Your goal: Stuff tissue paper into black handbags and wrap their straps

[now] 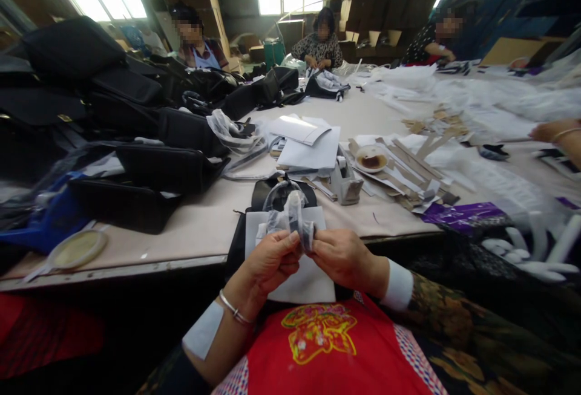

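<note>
My left hand [275, 262] and my right hand [347, 257] meet at the table's front edge, both closed with fingertips pinched together. Between them is a dark bag strap [296, 216] wrapped in clear plastic film, curved into an upright loop. Beneath it lies a white sheet [290, 289], resting against a black bag [265, 194] that leans at the table edge. The bag's lower part is mostly covered by the sheet and my hands. Which part of the strap each finger presses is hard to make out.
Black bags [158, 168] pile up on the left, near a blue basket [49, 219] and a roll of tape [79, 248]. Ahead are white sheets [308, 147], a grey box [347, 180], a bowl of brown liquid [371, 159] and cardboard strips [417, 165]. Several people sit around the table.
</note>
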Action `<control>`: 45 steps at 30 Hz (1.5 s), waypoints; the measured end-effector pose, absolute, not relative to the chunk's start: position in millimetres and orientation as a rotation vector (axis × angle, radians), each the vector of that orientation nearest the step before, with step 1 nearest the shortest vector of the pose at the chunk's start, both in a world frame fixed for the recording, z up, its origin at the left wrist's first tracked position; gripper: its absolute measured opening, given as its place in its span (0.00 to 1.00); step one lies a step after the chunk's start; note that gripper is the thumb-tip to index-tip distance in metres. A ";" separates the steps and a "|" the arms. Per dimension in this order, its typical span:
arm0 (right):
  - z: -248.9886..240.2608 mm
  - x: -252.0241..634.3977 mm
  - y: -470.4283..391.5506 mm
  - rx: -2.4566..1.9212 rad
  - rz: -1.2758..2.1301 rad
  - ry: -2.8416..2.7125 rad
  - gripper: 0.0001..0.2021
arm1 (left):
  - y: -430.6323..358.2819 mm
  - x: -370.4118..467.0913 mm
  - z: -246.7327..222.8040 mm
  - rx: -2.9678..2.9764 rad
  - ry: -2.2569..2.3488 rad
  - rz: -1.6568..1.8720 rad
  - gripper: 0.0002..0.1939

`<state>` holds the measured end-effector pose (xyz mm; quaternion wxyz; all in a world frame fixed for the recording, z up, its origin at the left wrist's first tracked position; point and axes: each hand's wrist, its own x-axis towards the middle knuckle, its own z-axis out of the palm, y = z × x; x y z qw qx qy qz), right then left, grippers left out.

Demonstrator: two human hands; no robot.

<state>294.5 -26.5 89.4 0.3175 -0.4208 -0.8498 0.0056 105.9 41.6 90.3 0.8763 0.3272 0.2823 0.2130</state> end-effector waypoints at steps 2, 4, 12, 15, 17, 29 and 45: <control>86.1 296.8 -25.7 -1.084 -0.143 -2.327 0.11 | 42.1 107.3 90.6 0.709 0.597 0.405 0.25; 82.5 298.7 -25.8 -1.072 -0.191 -2.388 0.11 | 40.8 108.5 90.8 0.806 0.636 0.381 0.24; 70.6 305.6 -24.8 -1.085 -0.050 -2.512 0.10 | 30.6 108.1 109.8 1.461 0.841 0.395 0.15; 75.1 307.3 -22.6 -1.061 0.055 -2.542 0.09 | 30.5 106.9 110.0 1.302 0.802 0.348 0.17; 79.0 305.9 -21.1 -1.057 0.132 -2.544 0.09 | 30.1 108.4 105.5 1.146 0.799 0.382 0.19; 105.6 297.5 -15.2 -1.171 1.696 -1.231 0.25 | 3.9 101.3 101.1 1.532 1.016 0.810 0.10; 96.2 274.0 -26.3 -1.435 0.590 -1.993 0.10 | 28.0 99.8 91.0 0.524 0.669 0.514 0.24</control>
